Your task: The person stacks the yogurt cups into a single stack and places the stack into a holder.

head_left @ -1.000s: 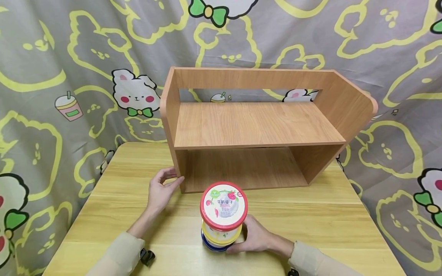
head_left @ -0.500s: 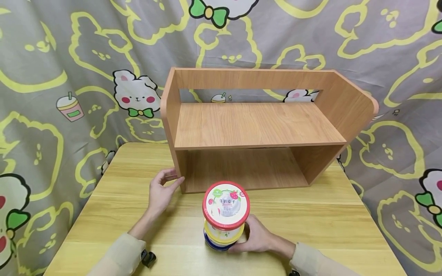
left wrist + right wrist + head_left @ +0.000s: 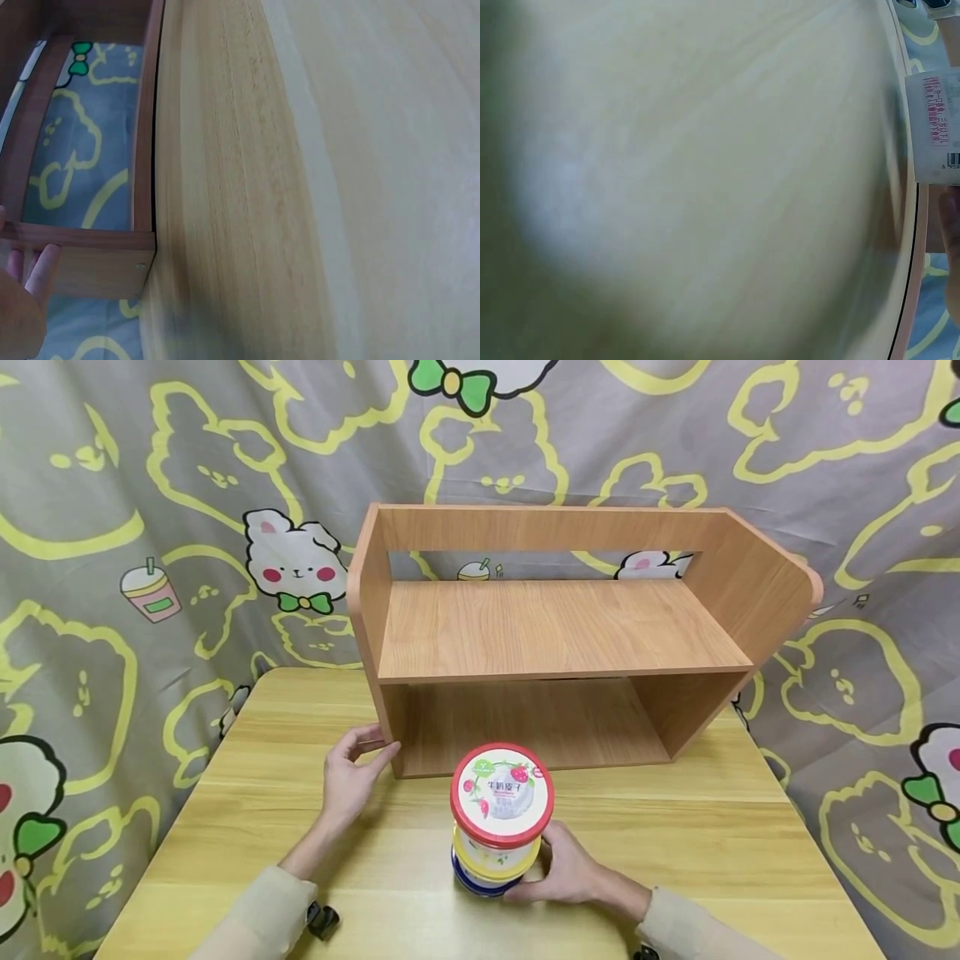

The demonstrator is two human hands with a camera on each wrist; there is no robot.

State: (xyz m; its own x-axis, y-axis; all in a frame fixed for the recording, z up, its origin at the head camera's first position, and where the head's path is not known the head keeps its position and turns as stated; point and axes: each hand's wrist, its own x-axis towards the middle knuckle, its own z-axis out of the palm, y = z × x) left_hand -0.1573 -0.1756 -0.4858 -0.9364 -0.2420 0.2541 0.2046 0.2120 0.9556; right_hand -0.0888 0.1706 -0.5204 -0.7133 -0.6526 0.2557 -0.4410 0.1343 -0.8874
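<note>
A stack of round tubs is in the head view: a red-lidded tub (image 3: 501, 797) on top, a yellow-rimmed tub (image 3: 497, 860) under it, and a blue-rimmed tub (image 3: 474, 887) lowest. My right hand (image 3: 566, 868) grips the stack low on its right side. One white tub wall (image 3: 934, 135) with red print and a barcode shows at the edge of the right wrist view. A two-tier wooden shelf (image 3: 562, 627) stands behind the stack. My left hand (image 3: 351, 777) holds the lower front edge of its left panel, thumb in front and fingers on the outer side.
The shelf rests on a light wooden table (image 3: 247, 752). Its upper board (image 3: 555, 627) and lower compartment (image 3: 517, 722) face me. Behind hangs a grey patterned curtain (image 3: 202, 460). A dark strap (image 3: 322, 921) is at my left wrist.
My right hand and the tub stack have shifted slightly right and forward toward the shelf. The left hand and the shelf stay where they were.
</note>
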